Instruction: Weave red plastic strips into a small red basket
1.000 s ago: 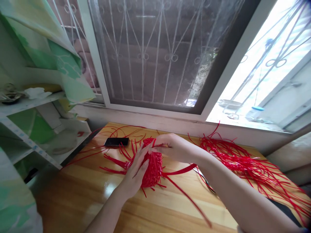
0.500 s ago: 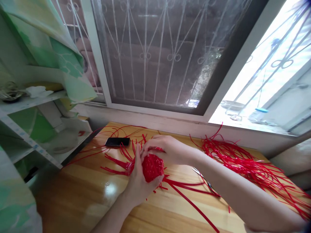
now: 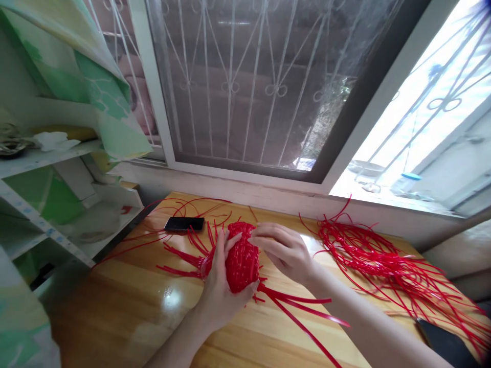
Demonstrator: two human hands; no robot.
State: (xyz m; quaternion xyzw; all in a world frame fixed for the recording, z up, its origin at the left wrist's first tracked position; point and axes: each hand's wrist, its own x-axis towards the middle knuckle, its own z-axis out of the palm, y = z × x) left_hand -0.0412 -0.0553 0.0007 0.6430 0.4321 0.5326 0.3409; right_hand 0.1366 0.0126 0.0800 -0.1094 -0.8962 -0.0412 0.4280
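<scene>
Red woven piece bulges, glossy, strands splaying. My left hand clasps it; right hand half-curled, grip unclear.

Everything's been kept on a light wooden table with a stripy, plank-like grain, and a bright spot of glare can be seen on the bare left part. A black phone is laid flat near the far left, with a few thin loose strands scattered around it, while the right side is pretty much swamped by a big messy heap of red strands. A flat dark item, not easily made out, is parked at the near right.
</scene>
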